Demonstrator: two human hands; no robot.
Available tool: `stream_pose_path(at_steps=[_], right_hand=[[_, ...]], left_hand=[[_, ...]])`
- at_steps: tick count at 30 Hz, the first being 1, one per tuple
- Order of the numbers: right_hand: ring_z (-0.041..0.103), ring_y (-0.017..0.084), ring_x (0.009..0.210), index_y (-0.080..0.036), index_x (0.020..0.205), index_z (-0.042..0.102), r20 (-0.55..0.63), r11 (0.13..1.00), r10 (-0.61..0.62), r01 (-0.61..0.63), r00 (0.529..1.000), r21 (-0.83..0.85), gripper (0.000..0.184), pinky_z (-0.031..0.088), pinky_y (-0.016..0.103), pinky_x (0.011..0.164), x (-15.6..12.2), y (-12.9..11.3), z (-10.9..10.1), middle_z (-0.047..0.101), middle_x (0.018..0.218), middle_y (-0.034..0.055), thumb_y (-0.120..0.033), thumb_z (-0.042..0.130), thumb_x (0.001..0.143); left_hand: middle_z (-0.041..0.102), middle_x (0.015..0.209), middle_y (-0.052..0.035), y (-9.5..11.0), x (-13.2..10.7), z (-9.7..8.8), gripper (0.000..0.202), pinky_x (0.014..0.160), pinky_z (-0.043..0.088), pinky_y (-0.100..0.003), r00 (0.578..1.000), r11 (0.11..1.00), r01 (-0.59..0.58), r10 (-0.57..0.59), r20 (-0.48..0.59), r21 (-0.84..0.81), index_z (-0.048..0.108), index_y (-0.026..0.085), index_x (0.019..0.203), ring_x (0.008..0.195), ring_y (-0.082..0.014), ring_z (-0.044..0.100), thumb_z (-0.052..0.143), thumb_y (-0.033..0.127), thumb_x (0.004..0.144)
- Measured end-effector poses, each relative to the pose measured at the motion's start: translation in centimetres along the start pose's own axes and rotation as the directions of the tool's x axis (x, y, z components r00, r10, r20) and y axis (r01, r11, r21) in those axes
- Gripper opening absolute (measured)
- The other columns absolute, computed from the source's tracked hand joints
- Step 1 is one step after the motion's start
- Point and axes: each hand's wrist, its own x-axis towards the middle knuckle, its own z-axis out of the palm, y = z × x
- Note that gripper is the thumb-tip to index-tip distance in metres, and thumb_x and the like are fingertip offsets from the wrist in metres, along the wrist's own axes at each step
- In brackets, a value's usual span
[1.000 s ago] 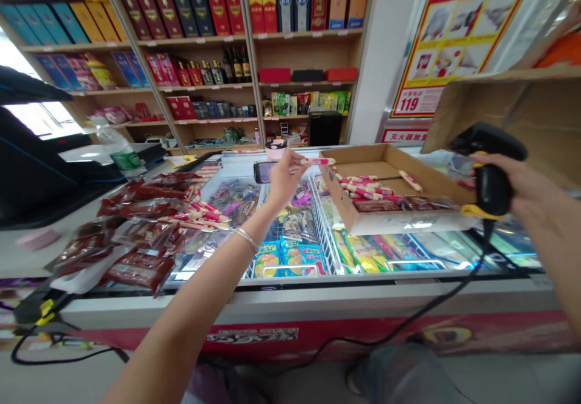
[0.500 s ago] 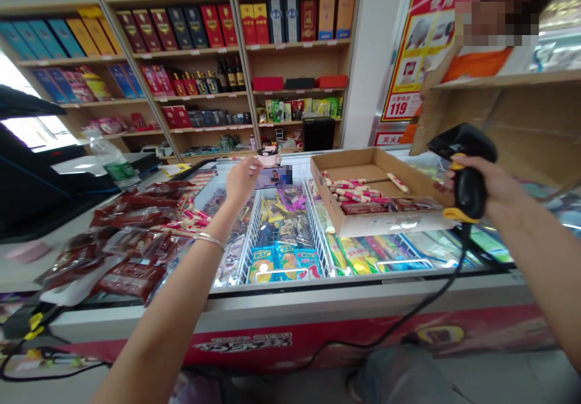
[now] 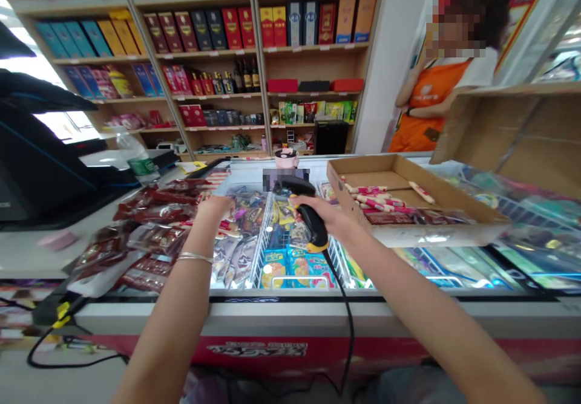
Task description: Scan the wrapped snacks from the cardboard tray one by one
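Observation:
My right hand (image 3: 324,213) is wrapped round a black and yellow barcode scanner (image 3: 313,225), held above the glass-topped freezer with its head pointing left. A black cable hangs from the scanner's handle. My left hand (image 3: 214,211) is bent down at the right edge of a pile of packaged snacks, by some red and cream sticks (image 3: 227,228). Its fingertips are hidden and blurred, so I cannot tell whether they grip one. Brown-red vacuum packs (image 3: 154,204) make up the rest of the pile.
An open cardboard box (image 3: 363,171) with wrapped sticks and brown packs rests on the freezer (image 3: 281,308). A pink round object (image 3: 287,159) stands at the back. A water bottle (image 3: 136,156) is at left. A person in an orange apron (image 3: 424,95) stands beyond.
My right hand has brought the scanner leftward, from beside the cardboard box to the middle. My left hand has come away from the pink object, down and left to the snack pile.

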Motion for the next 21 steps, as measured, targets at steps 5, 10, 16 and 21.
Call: stream_pose_path(at_steps=[5, 10, 16, 21], right_hand=[[0.052, 0.008, 0.047, -0.012, 0.082, 0.058, -0.042, 0.997, 0.078, -0.078, 0.996, 0.014, 0.019, 0.046, 0.018, 0.047, 0.4, 2.3, -0.2, 0.057, 0.057, 0.0017, -0.023, 0.068, 0.071], [0.053, 0.007, 0.047, -0.009, 0.079, 0.058, -0.126, 0.991, 0.131, -0.127, 0.983, 0.045, 0.016, 0.047, 0.017, 0.048, -0.1, 3.0, -1.2, 0.058, 0.058, 0.0035, -0.023, 0.065, 0.074], [0.053, 0.009, 0.045, -0.01, 0.082, 0.057, -0.16, 0.99, 0.135, -0.128, 0.978, 0.052, 0.018, 0.044, 0.017, 0.045, -0.2, 3.0, -0.8, 0.058, 0.056, 0.0023, -0.024, 0.066, 0.074], [0.055, 0.01, 0.047, -0.01, 0.084, 0.057, -0.22, 0.991, 0.136, -0.13, 0.966, 0.04, 0.022, 0.042, 0.018, 0.043, -0.7, 2.7, -0.4, 0.059, 0.058, 0.0034, -0.024, 0.068, 0.071]], left_hand=[[0.068, 0.095, -0.0113, -0.2, -0.6, -0.6, 0.023, 0.076, 0.047, -0.038, 0.985, 0.98, -0.033, -0.001, 0.171, 0.198, 0.069, 0.026, 0.077, 0.094, -0.0274, 0.061, 0.054, 0.014, 0.065], [0.067, 0.093, -0.0144, 0.0, -1.2, -0.9, 0.021, 0.079, 0.046, -0.039, 0.997, 0.977, -0.055, 0.064, -0.035, 0.207, 0.064, 0.023, 0.09, 0.102, -0.0292, 0.058, 0.045, 0.021, 0.079], [0.064, 0.099, -0.0187, 2.2, -1.7, -1.8, 0.034, 0.077, 0.046, -0.037, 0.936, 0.997, 0.039, -0.014, -0.351, 0.066, 0.047, 0.014, 0.117, 0.096, -0.0287, 0.062, 0.03, 0.024, 0.089], [0.066, 0.099, -0.0127, 4.3, -1.9, -1.4, 0.043, 0.066, 0.045, -0.032, 0.888, 0.976, -0.063, -0.041, -0.458, -0.209, 0.032, 0.016, 0.13, 0.082, -0.0256, 0.065, 0.034, 0.031, 0.09]])
